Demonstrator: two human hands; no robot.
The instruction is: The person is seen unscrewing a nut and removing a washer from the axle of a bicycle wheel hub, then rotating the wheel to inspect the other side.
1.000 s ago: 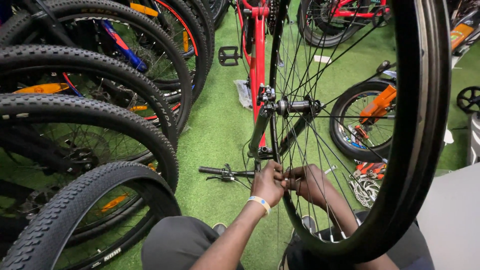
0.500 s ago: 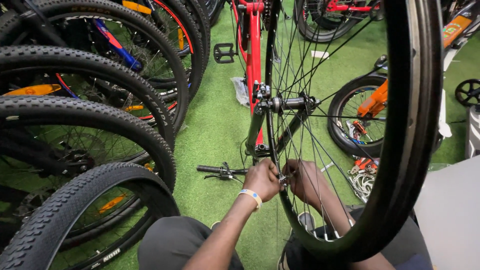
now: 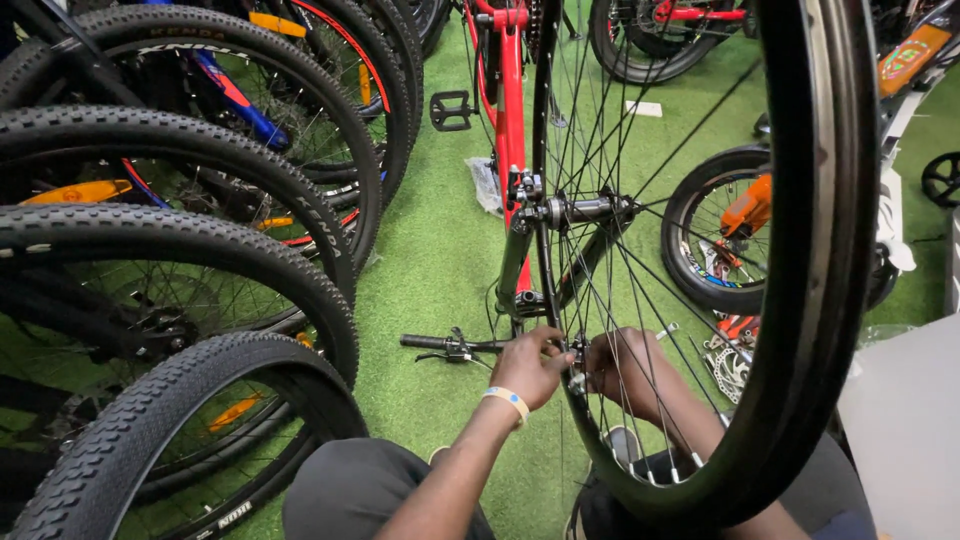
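Looking down from my head camera, my left hand point(image 3: 528, 368) is pinched on a small fitting at the lower rim of the bare wheel point(image 3: 800, 300), fingers curled tight on the near side of the spokes point(image 3: 610, 300). My right hand point(image 3: 622, 372) reaches in from the far side, behind the spokes; whether it is clenched on anything I cannot tell, the wires hide its fingers.

The risk I judge: the wheel turns and thin spokes catch my fingers, or the small part slips from my pinch and drops into the green turf point(image 3: 440, 260).

The wheel stands upright in the red frame point(image 3: 512, 110), close before me: black rim with no tyre, a silver hub point(image 3: 585, 210) at its middle. A handlebar point(image 3: 450, 345) lies on the turf just left of my hands, and tyred wheels point(image 3: 200, 250) crowd my left.
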